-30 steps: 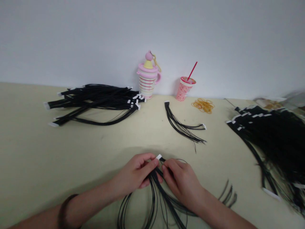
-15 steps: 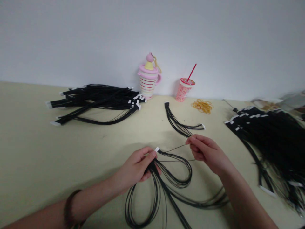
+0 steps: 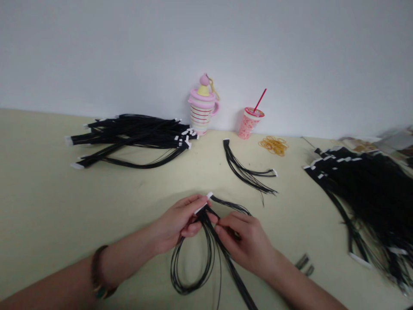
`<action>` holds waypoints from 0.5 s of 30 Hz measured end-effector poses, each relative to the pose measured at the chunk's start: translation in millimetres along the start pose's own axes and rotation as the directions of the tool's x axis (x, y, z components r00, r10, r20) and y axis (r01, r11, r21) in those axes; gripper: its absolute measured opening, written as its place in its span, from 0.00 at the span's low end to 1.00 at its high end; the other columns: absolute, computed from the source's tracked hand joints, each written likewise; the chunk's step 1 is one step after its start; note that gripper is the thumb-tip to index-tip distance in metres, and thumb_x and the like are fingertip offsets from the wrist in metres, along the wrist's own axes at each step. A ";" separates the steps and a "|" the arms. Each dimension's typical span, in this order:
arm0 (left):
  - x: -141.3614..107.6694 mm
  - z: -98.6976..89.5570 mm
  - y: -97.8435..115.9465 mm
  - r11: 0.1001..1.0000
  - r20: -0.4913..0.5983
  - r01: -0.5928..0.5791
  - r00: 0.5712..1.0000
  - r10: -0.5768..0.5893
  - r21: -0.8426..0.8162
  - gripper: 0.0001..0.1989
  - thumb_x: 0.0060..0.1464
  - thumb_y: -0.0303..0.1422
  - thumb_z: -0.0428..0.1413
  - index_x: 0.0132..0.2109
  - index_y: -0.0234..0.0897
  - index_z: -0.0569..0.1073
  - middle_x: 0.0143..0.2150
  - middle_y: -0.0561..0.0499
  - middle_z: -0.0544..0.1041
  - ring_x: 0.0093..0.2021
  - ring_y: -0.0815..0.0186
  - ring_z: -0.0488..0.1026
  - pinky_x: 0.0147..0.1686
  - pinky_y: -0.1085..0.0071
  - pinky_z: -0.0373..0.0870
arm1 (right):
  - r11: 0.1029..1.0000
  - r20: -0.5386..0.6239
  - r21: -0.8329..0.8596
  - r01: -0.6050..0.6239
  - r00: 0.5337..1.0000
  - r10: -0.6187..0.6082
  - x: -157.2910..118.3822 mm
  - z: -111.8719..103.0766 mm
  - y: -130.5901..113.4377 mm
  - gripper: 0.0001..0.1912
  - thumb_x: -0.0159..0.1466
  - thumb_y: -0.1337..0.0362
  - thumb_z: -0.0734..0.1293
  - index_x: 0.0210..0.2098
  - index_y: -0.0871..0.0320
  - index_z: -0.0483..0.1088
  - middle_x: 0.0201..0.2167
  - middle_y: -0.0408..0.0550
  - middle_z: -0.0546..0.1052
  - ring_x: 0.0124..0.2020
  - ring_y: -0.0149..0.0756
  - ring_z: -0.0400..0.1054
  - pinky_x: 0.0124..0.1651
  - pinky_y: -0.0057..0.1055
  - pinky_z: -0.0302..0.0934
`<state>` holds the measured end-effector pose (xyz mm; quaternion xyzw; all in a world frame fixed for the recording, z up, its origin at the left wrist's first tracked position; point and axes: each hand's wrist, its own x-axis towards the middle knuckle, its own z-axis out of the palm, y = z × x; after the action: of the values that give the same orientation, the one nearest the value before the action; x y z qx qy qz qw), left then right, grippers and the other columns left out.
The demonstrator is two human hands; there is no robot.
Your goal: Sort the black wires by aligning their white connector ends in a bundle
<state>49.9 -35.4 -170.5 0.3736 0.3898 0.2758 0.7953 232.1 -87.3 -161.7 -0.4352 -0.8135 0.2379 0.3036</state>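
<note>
Near the front middle, my left hand (image 3: 190, 215) pinches the white connectors at the head of a black wire harness (image 3: 237, 275). Thin black wires loop down below that hand, and another strand runs off to the right. My right hand (image 3: 240, 239) is closed at the wires just right of the connectors, thumb and fingertips together; its fingers partly cover what they grip. Beyond the hands a smaller black wire bundle (image 3: 240, 172) with white ends lies on the table.
A pile of black harnesses (image 3: 138, 133) lies at the back left, and a larger pile (image 3: 371, 189) at the right. By the wall stand a striped pink mug (image 3: 200, 112) and a pink cup with a straw (image 3: 249, 124), beside yellow rubber bands (image 3: 273, 145).
My right hand has moved left and down to the wires beside my left hand. The connectors in my left hand have turned, and the loop on the right is now mostly hidden.
</note>
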 end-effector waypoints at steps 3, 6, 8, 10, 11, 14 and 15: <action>0.7 0.0 -1.1 1.000 0.046 -0.006 0.999 0.007 -0.016 0.15 0.57 0.44 0.50 0.38 0.34 0.67 0.32 0.47 0.75 0.14 0.82 0.52 0.13 0.83 0.41 | 0.983 0.051 0.165 -0.075 0.996 0.068 4.6 0.9 10.5 0.15 0.66 0.66 0.59 0.23 0.60 0.64 0.20 0.42 0.61 0.23 0.30 0.57 0.26 0.27 0.50; 1.1 0.9 -2.2 1.000 0.032 -0.013 0.999 0.014 -0.029 0.14 0.57 0.43 0.50 0.38 0.35 0.67 0.28 0.50 0.74 0.13 0.81 0.53 0.12 0.83 0.42 | 0.932 0.048 0.320 -0.170 0.985 0.163 5.4 4.6 16.3 0.17 0.65 0.63 0.61 0.20 0.60 0.63 0.19 0.40 0.59 0.21 0.29 0.53 0.24 0.26 0.47; 1.3 1.4 -3.4 0.999 0.018 -0.018 1.000 0.019 -0.044 0.14 0.58 0.43 0.50 0.39 0.35 0.67 0.28 0.50 0.74 0.13 0.81 0.55 0.12 0.83 0.44 | 0.890 0.040 0.395 -0.230 0.972 0.233 5.0 7.8 16.8 0.17 0.64 0.62 0.62 0.19 0.60 0.63 0.17 0.40 0.57 0.20 0.28 0.51 0.22 0.26 0.44; 1.4 1.3 -4.9 0.998 0.025 -0.032 0.999 0.034 -0.059 0.13 0.58 0.42 0.50 0.40 0.35 0.66 0.31 0.49 0.74 0.14 0.81 0.57 0.12 0.83 0.46 | 0.865 0.030 0.433 -0.254 0.963 0.267 4.9 10.1 15.6 0.18 0.63 0.61 0.62 0.19 0.60 0.64 0.17 0.40 0.57 0.19 0.28 0.50 0.21 0.26 0.43; 1.5 1.1 -5.7 0.997 0.033 -0.043 0.998 0.046 -0.065 0.13 0.58 0.42 0.51 0.40 0.36 0.66 0.32 0.50 0.74 0.15 0.81 0.58 0.12 0.84 0.47 | 0.867 0.013 0.433 -0.247 0.963 0.268 5.0 10.7 14.7 0.17 0.63 0.62 0.62 0.20 0.61 0.66 0.17 0.40 0.58 0.19 0.29 0.50 0.21 0.26 0.43; 1.7 1.0 -7.7 0.995 0.059 -0.075 0.995 0.079 -0.067 0.12 0.58 0.42 0.51 0.39 0.36 0.66 0.29 0.53 0.71 0.15 0.80 0.59 0.13 0.84 0.48 | 0.914 -0.063 0.364 -0.177 0.975 0.214 5.3 10.6 12.2 0.12 0.62 0.64 0.63 0.24 0.61 0.71 0.19 0.42 0.63 0.20 0.29 0.54 0.23 0.27 0.47; 1.7 1.2 -8.0 0.995 0.062 -0.081 0.994 0.085 -0.062 0.12 0.58 0.42 0.51 0.39 0.36 0.66 0.28 0.54 0.70 0.15 0.80 0.59 0.13 0.84 0.49 | 0.932 -0.081 0.328 -0.154 0.978 0.190 5.3 10.0 11.6 0.11 0.62 0.65 0.64 0.25 0.61 0.71 0.19 0.42 0.64 0.21 0.30 0.56 0.24 0.27 0.48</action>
<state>53.0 -39.2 -177.2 0.3746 0.3397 0.3077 0.8060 229.3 -78.1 -174.8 -0.4625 -0.7046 0.3678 0.3929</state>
